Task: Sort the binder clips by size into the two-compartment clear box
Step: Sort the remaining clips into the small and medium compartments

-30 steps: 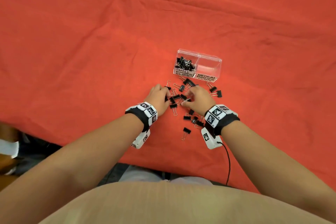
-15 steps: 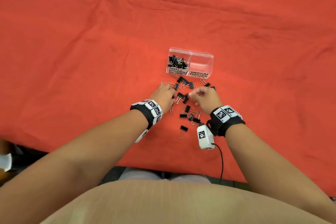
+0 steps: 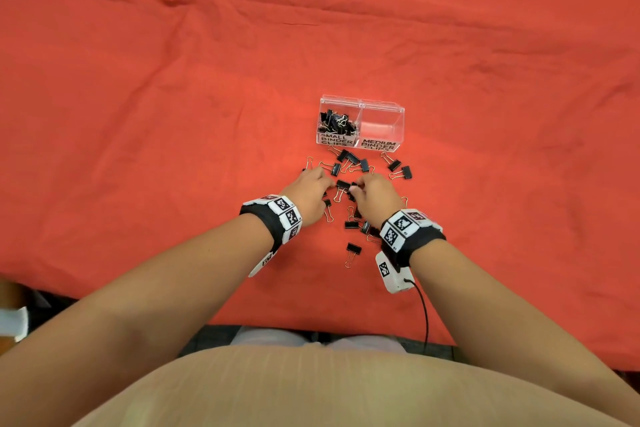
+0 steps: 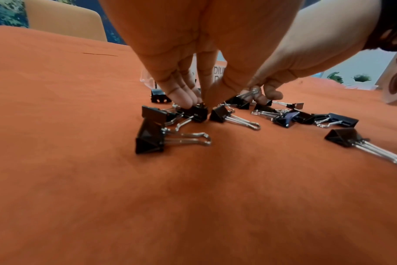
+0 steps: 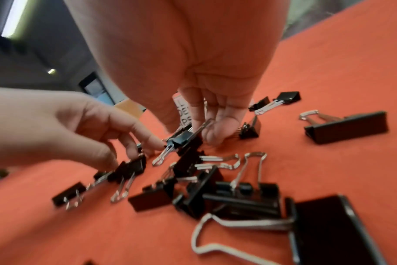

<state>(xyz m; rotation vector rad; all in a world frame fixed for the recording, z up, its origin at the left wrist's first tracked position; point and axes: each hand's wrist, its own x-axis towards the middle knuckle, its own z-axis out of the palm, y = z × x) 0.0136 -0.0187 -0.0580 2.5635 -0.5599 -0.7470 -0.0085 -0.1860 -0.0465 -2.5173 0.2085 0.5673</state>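
The clear box (image 3: 381, 103) stands on the red cloth. Its left compartment, labelled small, holds several black clips (image 3: 337, 123). The right one, labelled medium, shows none. Loose black binder clips (image 3: 349, 158) lie scattered between the box and my wrists. My left hand (image 3: 327, 184) pinches one black clip (image 4: 197, 112) that lies on the cloth. My right hand (image 3: 353, 188) pinches a small clip (image 5: 181, 139) by its wire handle, a little above the pile. The two hands are a finger's width apart.
Two clips (image 3: 398, 168) lie off to the right below the medium compartment. One clip (image 3: 352, 250) lies alone near my right wrist. The cloth's front edge (image 3: 311, 322) runs close to my body. A cable (image 3: 425, 315) hangs from the right wrist camera.
Both hands stay in the pile just below the box. The right hand rose slightly half a second ago and is now back down, its fingers pinching a small clip's handle.
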